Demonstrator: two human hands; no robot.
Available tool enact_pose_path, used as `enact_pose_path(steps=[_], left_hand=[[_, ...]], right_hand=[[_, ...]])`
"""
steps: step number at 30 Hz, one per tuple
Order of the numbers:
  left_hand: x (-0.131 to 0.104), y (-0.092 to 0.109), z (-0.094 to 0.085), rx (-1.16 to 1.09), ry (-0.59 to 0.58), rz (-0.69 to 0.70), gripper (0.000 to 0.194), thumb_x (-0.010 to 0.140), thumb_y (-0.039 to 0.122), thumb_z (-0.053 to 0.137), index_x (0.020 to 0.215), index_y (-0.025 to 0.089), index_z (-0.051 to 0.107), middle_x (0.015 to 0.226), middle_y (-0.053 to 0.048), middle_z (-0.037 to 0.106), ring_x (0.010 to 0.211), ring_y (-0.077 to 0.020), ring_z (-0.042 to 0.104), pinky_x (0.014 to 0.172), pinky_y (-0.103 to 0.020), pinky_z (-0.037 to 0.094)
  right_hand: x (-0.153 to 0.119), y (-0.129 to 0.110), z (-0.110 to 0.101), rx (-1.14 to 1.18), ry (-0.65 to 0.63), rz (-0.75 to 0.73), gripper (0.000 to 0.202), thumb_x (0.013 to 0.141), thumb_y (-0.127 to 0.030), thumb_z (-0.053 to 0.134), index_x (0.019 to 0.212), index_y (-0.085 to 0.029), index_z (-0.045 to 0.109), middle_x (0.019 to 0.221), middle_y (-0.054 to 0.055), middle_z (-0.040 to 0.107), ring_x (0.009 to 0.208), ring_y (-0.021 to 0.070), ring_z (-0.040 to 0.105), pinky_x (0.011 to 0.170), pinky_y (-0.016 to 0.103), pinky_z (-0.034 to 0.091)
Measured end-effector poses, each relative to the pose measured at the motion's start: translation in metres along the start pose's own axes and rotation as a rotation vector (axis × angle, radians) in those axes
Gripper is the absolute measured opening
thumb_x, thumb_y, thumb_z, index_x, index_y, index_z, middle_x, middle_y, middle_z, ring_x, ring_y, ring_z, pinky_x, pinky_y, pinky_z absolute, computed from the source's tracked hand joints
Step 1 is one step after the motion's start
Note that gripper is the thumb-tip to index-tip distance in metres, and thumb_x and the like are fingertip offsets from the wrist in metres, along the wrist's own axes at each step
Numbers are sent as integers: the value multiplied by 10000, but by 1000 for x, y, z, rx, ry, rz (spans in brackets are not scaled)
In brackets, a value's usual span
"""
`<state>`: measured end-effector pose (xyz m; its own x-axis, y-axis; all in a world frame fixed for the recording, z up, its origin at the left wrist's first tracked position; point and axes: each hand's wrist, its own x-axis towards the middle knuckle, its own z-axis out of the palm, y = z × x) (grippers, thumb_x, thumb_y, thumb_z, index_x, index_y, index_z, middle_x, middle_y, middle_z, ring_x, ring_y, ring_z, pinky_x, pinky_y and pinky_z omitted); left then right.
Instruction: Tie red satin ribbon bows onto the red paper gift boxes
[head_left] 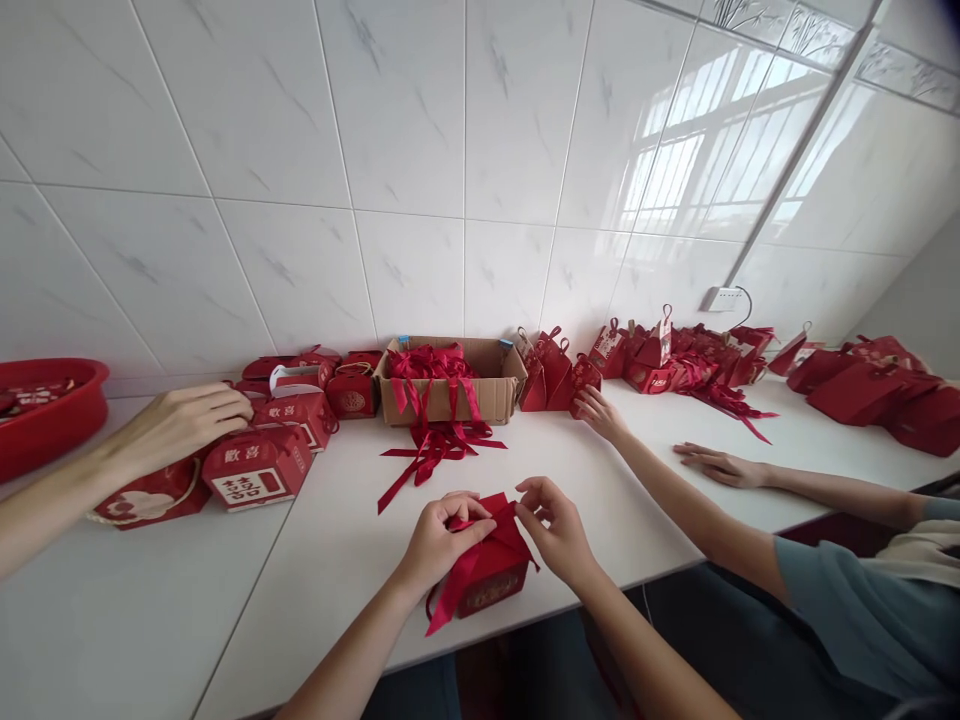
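Observation:
A small red gift box (491, 590) with gold print on its side stands near the table's front edge in front of me. A shiny red ribbon (454, 590) lies across its top, one tail hanging down the box's left front. My left hand (444, 535) is on the box's top left, thumb and fingers pinched on the ribbon. At the box's upper right, my right hand (553, 530) has its fingers curved, thumb and forefinger apart, the thumb close to the box's top edge. Whether it touches the box, I cannot tell.
A cardboard box (495, 395) of red ribbons stands by the wall, ribbons spilling over its front. Red gift boxes (259, 465) sit left; more red boxes (862, 395) line the right. Another person's hand (199, 412) reaches in left; a co-worker's hand (600, 412) touches a box right.

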<state>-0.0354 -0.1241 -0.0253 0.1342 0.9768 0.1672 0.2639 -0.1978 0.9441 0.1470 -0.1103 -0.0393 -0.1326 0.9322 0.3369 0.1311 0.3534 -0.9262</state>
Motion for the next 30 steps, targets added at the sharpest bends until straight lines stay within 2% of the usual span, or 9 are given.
enact_pose_path(steps=[8,12,16,20,26,30], left_hand=[[-1,-1,3,0,-21,-25,453,716,270,663,528,230,252,733,-56,692,1149,-274,562,910,-368,433],[0,0,3,5,-38,-37,442,702,265,662,529,226,257,762,-53,673,1068,-277,616,860,-352,452],[1,-1,2,10,-56,-42,463,695,265,666,539,227,232,724,-40,633,1069,-279,617,851,-331,450],[1,-5,1,20,-74,-43,451,709,280,662,550,221,244,760,-30,599,1042,-269,632,818,-304,455],[1,-9,3,4,-75,-24,468,712,283,672,557,218,236,711,-3,530,980,-249,650,797,-287,454],[-1,-7,5,4,-64,-23,486,697,279,689,546,220,231,680,-6,535,990,-256,639,787,-290,450]], right_hand=[[7,12,0,215,54,53,192,752,-256,633,740,-211,447,660,-39,494,591,108,468,577,251,398],[8,16,1,283,66,66,252,737,-251,649,722,-218,400,630,-48,492,576,104,451,571,251,386],[7,17,2,323,80,70,289,732,-249,658,718,-224,371,612,-55,494,564,103,441,562,249,374],[5,18,2,328,103,59,324,732,-244,669,696,-226,348,604,-57,494,582,109,440,582,254,373],[-1,20,-1,325,118,63,350,746,-260,680,683,-227,338,605,-51,506,594,117,443,594,260,371],[-4,24,0,332,114,77,365,761,-280,683,691,-229,329,612,-52,502,594,116,437,597,258,373]])
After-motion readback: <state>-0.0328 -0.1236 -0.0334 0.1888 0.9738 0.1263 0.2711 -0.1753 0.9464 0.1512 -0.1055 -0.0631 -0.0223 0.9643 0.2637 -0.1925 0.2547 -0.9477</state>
